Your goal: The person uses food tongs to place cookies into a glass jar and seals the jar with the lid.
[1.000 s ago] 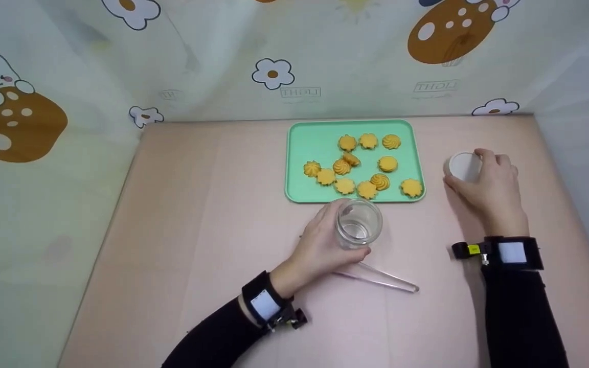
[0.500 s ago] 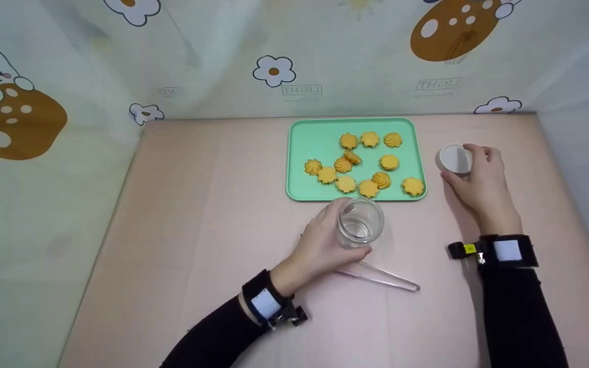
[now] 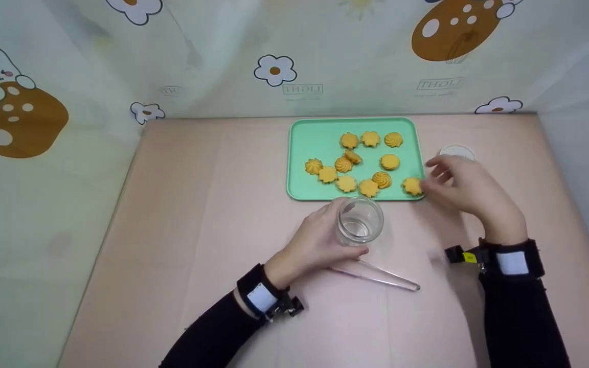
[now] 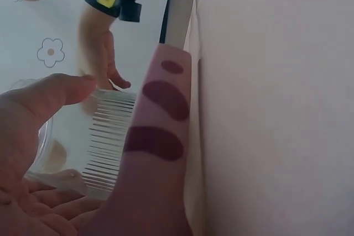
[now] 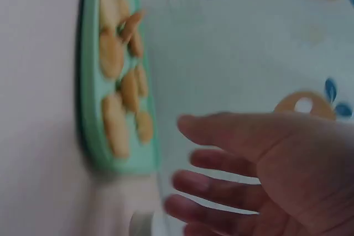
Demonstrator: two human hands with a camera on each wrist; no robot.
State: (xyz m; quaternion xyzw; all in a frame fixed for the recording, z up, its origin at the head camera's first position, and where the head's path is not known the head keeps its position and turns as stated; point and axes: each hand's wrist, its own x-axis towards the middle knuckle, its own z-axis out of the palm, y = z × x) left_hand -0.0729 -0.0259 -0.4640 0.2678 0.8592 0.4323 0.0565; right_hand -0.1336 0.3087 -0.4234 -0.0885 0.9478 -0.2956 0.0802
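My left hand grips a clear glass jar with fingers and thumb round its side. The jar stands upright in front of the green tray, its mouth uncovered. In the left wrist view the jar's ribbed wall shows between thumb and fingers. My right hand is off the tray's right edge, fingers loosely bent and holding nothing. Behind it a white round lid lies on the table, partly hidden by the hand. Pinkish tongs lie beside the left hand, partly hidden under it.
A green tray holds several yellow cookies, some plain and some swirled, one of them at its front right corner. A patterned curtain hangs behind the pink tabletop and along both sides.
My right hand set the white lid down on the table, let go of it and moved left and toward the tray. The left hand and jar have hardly moved.
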